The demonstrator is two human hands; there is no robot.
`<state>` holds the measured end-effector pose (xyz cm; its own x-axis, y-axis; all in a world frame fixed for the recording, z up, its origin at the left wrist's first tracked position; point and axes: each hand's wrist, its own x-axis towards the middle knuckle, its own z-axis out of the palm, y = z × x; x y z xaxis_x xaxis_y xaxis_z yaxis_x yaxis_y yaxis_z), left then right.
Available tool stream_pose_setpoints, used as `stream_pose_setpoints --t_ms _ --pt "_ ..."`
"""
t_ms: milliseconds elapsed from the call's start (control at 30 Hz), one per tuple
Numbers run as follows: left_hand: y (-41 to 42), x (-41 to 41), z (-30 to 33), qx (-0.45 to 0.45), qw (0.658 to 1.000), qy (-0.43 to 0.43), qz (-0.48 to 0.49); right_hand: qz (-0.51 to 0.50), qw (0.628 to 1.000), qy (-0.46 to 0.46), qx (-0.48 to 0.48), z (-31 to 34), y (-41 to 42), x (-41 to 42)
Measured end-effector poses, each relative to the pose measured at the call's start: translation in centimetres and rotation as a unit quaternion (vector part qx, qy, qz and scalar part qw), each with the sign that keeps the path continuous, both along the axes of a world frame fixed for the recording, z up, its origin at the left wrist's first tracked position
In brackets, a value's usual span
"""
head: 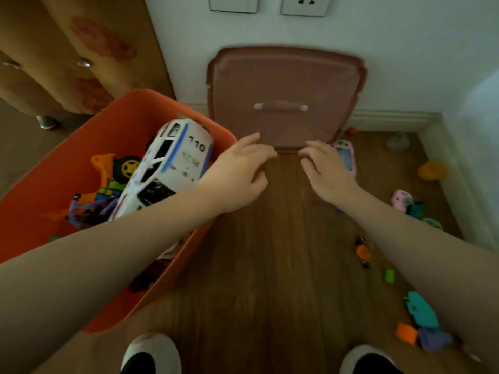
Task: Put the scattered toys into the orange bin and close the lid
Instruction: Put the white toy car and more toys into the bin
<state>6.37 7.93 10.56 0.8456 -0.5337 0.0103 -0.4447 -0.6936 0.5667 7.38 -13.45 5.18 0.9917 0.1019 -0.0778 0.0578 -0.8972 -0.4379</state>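
The orange bin (54, 168) stands open on the floor at the left, holding a white and blue toy police van (172, 163), an orange toy truck (113, 168) and several small toys. Its brownish lid (283, 85) leans upright against the wall ahead, handle facing me. My left hand (240, 174) and my right hand (326, 171) reach toward the lid's bottom edge, fingers relaxed and holding nothing. Toys lie scattered on the right: a pink toy (347, 157), a small orange car (363, 253), a teal piece (421, 310), an orange duck-like toy (432, 170).
A wooden cabinet (67, 49) on metal feet stands at the back left. White wall with sockets (305, 4) lies ahead, a white panel (475, 163) closes the right side. My two slippered feet (151, 354) stand at the bottom on the wooden floor (270, 252).
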Motion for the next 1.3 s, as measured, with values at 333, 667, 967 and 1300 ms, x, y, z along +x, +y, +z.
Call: stream_pose_setpoints --t_ms 333,667,967,1300 --pt "-14.5 -2.7 -7.8 0.21 0.95 0.148 -0.175 -0.144 0.984 0.104 -0.005 -4.8 -17.4 -8.8" --pt "-22.3 -2.0 -13.9 0.285 0.932 0.19 -0.12 -0.086 0.958 0.267 0.051 -11.6 -20.6 -11.6" --pt "-25.2 0.2 -16.5 0.313 0.933 0.159 -0.079 0.002 0.959 0.275 -0.069 -14.9 -18.4 -9.6" --pt "-28.0 1.0 -21.0 0.301 0.947 0.089 -0.075 -0.363 0.825 0.267 0.34 -14.9 -21.1 -7.0"
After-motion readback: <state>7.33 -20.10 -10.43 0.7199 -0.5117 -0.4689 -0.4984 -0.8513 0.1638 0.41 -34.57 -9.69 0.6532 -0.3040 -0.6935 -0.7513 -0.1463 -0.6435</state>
